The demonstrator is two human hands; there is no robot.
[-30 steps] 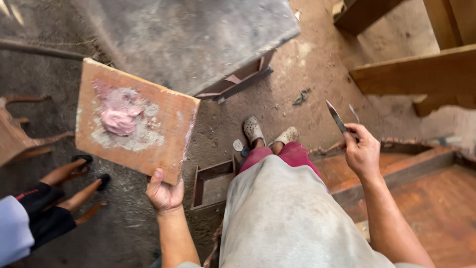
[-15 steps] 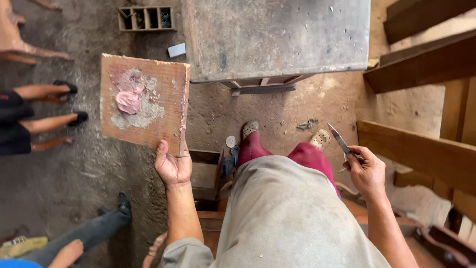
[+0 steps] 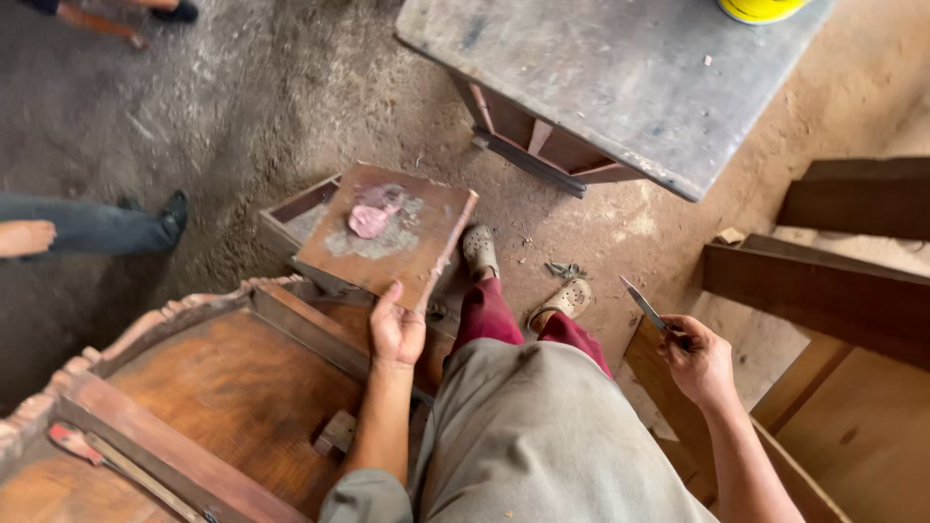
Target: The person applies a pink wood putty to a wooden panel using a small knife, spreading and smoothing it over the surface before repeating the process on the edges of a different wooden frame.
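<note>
My left hand (image 3: 395, 329) grips the near edge of a square wooden board (image 3: 417, 242) and holds it out flat above the ground. A lump of pink putty (image 3: 372, 214) sits on the board in a pale smear. My right hand (image 3: 699, 360) is out to the right, shut on a thin metal putty knife (image 3: 642, 306) whose blade points up and left. Below me are my grey apron, dark red trousers and two worn shoes (image 3: 479, 249) on the dirt floor.
A grey-topped table (image 3: 601, 87) stands ahead with a yellow container (image 3: 761, 8) on its far edge. A carved brown wooden panel (image 3: 208, 387) lies at lower left, a small open wooden box (image 3: 291, 215) under the board. Wooden planks (image 3: 823, 291) lie right. Other people's legs (image 3: 97, 225) are at left.
The board has come down and toward the middle, now held low over the wooden box. My view has swung, bringing the carved panel into sight at lower left. The knife stays in my right hand.
</note>
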